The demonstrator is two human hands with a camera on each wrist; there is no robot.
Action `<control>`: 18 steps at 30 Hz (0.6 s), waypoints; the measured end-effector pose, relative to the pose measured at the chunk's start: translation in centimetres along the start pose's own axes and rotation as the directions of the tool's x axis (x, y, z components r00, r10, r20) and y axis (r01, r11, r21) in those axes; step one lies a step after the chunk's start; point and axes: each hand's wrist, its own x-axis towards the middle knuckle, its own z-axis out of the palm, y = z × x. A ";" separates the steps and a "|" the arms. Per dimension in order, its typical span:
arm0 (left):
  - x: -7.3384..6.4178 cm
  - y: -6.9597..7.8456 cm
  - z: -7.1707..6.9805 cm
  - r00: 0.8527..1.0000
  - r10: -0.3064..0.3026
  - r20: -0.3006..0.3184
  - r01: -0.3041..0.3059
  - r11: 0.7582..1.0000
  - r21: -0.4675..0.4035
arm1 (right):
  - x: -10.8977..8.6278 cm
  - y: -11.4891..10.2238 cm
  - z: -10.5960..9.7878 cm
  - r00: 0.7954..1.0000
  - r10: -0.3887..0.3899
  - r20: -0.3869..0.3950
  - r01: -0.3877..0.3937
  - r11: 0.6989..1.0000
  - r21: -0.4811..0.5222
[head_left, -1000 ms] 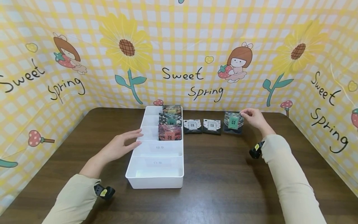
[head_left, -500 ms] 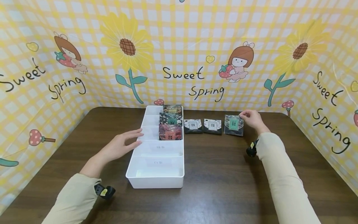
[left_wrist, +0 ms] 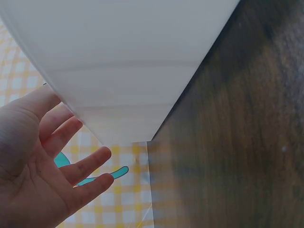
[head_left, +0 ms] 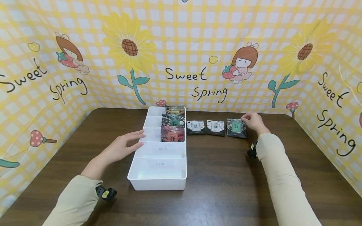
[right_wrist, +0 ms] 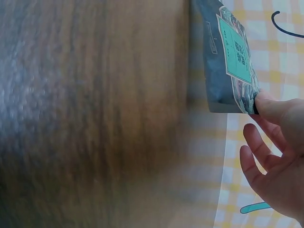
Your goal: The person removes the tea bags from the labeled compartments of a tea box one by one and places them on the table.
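Note:
My right hand pinches the upper right corner of a dark tea sachet with a green label between thumb and forefinger. In the right wrist view that sachet tilts away from the thumb, while the other fingers curve free. A long white divided box stands left of the table's middle. My left hand touches its left rim with loosely extended fingers; in the left wrist view the box wall hides some fingertips. Inside the back compartments stand a red sachet, a black-and-green one and a yellowish one.
Two white-and-black sachets, one beside the box and one further right, lie between the box and the held sachet. Printed characters mark the box's front dividers. A yellow checked cloth hangs behind the brown wooden table.
My right hand and the green-labelled sachet have come slightly down and nearer, towards the row of sachets. The left hand and the box stay in place.

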 end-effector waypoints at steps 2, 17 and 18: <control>0.0 0.0 0.0 1.000 0.003 0.000 -0.003 1.000 0.003 | -0.1 -0.1 0.1 1.000 -0.001 -0.007 0.001 1.000 -0.005; 0.0 0.0 0.0 1.000 -0.001 0.002 0.001 1.000 -0.001 | -0.2 -0.7 0.5 1.000 0.014 -0.017 -0.015 0.999 -0.046; 0.0 0.0 0.0 1.000 -0.001 0.002 0.001 1.000 -0.002 | -0.2 -0.8 0.4 1.000 0.010 -0.017 -0.011 0.999 -0.044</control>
